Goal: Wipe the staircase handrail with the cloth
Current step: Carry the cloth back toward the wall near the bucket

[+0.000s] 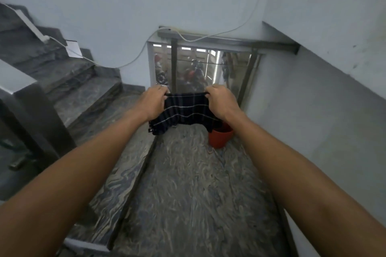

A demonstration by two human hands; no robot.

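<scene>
- Both hands are gripping the dark striped cloth [183, 110] out in front: the left hand [153, 101] is pinching its upper left corner and the right hand [221, 100] its upper right corner, fingers curled tight, so the top edge is pulled taut and the rest is hanging loose
- Judging by this, the cloth is being spread or readied and wiping is not yet begun; nothing is touching any rail
- Cloth is hanging in the air above the marbled landing floor [188, 194], in front of the low window [200, 67] and just above an orange bucket [220, 136]
- Dark post and pale sloping cap at the left edge [23, 98] are probably the staircase handrail, though blur is making that uncertain; they are lying well apart from the cloth
- Next move is calling for a turn to the left, bunching the cloth into one hand and laying it on the rail's top surface
- White cable [133, 58] is trailing down the wall beside the steps [83, 89]
</scene>
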